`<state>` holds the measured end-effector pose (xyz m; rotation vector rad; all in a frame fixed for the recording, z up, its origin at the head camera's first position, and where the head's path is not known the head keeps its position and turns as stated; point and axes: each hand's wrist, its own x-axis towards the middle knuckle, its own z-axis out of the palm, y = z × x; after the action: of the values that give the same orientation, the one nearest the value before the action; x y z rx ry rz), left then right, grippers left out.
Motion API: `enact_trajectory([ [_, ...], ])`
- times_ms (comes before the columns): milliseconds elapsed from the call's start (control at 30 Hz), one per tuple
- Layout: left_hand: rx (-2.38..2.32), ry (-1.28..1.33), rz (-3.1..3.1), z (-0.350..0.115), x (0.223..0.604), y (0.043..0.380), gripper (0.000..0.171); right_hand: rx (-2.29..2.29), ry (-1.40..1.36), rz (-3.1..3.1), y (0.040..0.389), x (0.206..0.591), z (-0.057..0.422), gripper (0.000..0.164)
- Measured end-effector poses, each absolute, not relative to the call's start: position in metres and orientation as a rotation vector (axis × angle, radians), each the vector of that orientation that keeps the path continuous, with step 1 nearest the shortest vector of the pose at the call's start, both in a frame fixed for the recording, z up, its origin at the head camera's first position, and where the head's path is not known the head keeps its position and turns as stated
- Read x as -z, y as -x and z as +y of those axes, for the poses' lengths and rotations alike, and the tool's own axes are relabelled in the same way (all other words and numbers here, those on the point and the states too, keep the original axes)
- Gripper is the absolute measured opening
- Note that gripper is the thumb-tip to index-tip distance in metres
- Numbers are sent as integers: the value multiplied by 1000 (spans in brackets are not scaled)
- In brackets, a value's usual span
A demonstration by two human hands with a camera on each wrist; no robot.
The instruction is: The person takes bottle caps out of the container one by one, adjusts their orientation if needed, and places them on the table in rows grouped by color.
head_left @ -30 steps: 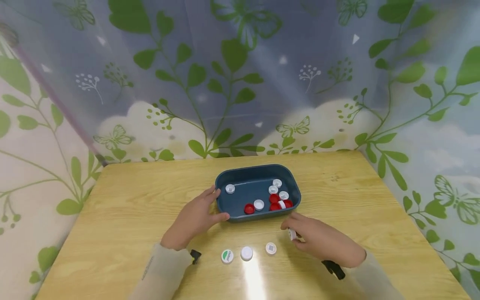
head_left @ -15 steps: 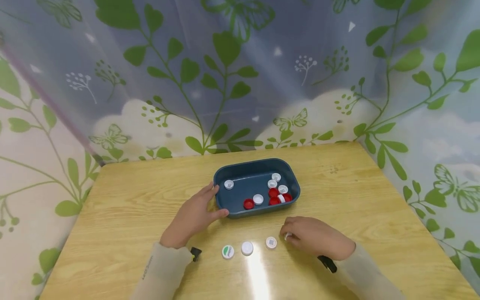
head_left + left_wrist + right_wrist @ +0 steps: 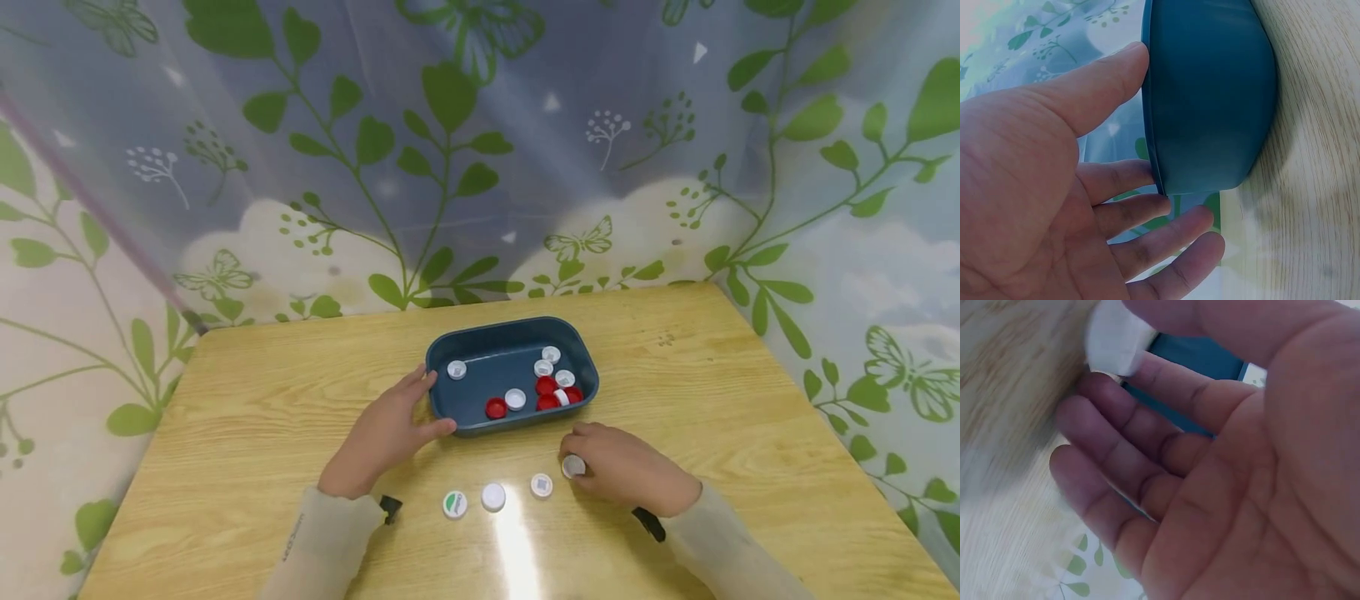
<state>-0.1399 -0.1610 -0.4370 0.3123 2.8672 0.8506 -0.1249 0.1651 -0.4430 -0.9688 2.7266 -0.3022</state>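
Observation:
My left hand (image 3: 381, 437) rests at the left end of a dark blue rectangular bin (image 3: 480, 428). In the left wrist view its thumb and fingertips touch the rim of the bin (image 3: 1210, 94), the fingers fairly straight. My right hand (image 3: 626, 471) pinches a white bottle cap (image 3: 573, 466) between thumb and index finger, low over the table in front of the bin. The right wrist view shows this cap (image 3: 1113, 340) blurred at the fingertips. To its left, in a row, lie a cap with a square print (image 3: 542, 486), a plain white cap (image 3: 492, 497) and a green-and-white cap (image 3: 454, 504).
Several white caps (image 3: 551, 355) and red caps (image 3: 496, 407) lie inside the bin, mostly in its right half. The wooden table (image 3: 300, 367) ends at a leaf-patterned curtain (image 3: 360, 183) behind and at both sides.
My right hand has turned the pinched cap so its round face shows, and has shifted slightly left along the table. The left hand stays at the bin. The head view has tilted slightly.

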Motion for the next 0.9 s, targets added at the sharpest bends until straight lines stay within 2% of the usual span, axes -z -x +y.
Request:
enact_trajectory([
  [133,-843,-307,2873,-161,439,140,82,282,953,2751,124,445,165,10],
  [333,-865,-296,2855,-160,440,140,83,259,900,2730,123,447,164,15],
  [500,-884,-280,2848,-160,439,139,82,284,830,2705,121,445,164,7],
  [700,-867,-280,2852,-160,438,139,83,332,919,2659,122,443,165,16],
  [833,-867,-285,2841,-160,437,140,83,363,922,2656,123,440,165,6],
  [900,-875,-285,2834,-160,437,140,83,385,906,2652,123,439,165,9],
])
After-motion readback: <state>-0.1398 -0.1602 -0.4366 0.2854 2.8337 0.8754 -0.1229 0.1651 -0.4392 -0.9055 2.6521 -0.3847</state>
